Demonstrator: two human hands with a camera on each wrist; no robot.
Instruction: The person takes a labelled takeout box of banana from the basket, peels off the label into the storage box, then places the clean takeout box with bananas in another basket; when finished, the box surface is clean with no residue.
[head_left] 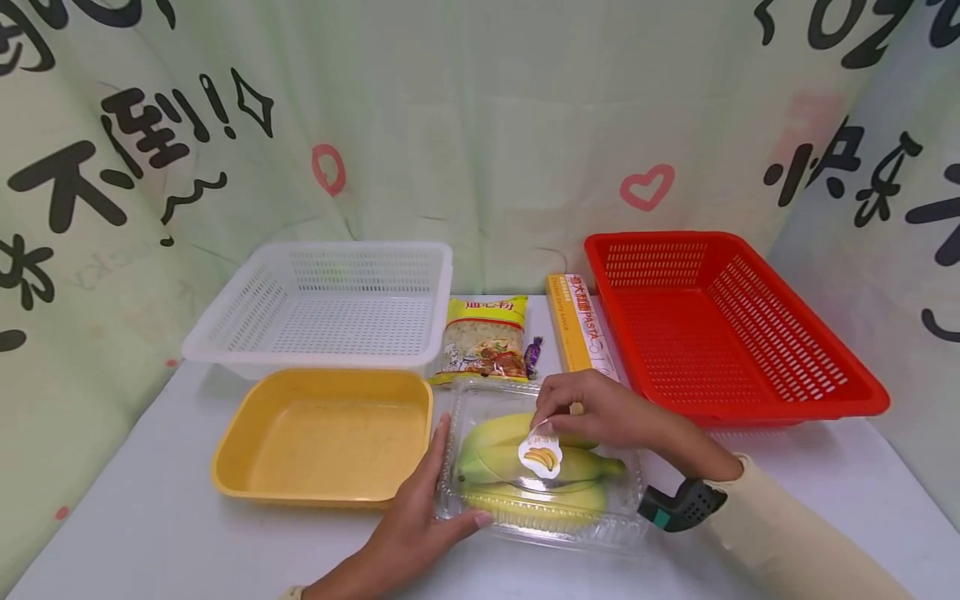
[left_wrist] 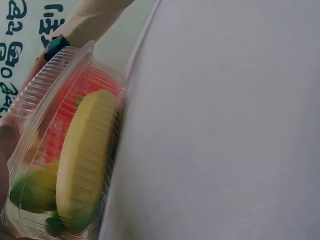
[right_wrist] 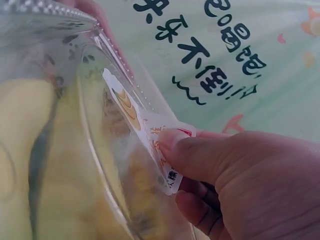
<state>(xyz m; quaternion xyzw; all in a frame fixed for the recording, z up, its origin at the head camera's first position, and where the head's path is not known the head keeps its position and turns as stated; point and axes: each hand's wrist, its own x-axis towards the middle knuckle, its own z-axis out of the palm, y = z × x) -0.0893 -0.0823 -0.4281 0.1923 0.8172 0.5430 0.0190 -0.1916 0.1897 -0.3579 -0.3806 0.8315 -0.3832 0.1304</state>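
A clear plastic clamshell box [head_left: 626,521] with several yellow-green bananas [head_left: 487,465] inside lies on the table in front of me. My left hand [head_left: 420,508] grips its near left corner, fingers along the side wall and thumb at the front edge. On the lid is a white sticker [head_left: 538,460] with a banana picture. Thumb and fingers of my right hand [head_left: 592,406] pinch the sticker's upper end. In the right wrist view, that end of the sticker [right_wrist: 172,182] stands away from the plastic while the picture end lies against the lid.
Left of the box stands a yellow tray [head_left: 322,492], with a white basket [head_left: 315,362] behind it. A red basket [head_left: 750,408] is at the right. Behind the box lie a yellow food packet [head_left: 483,337], a small purple-wrapped sweet [head_left: 533,357] and a pasta box [head_left: 577,321].
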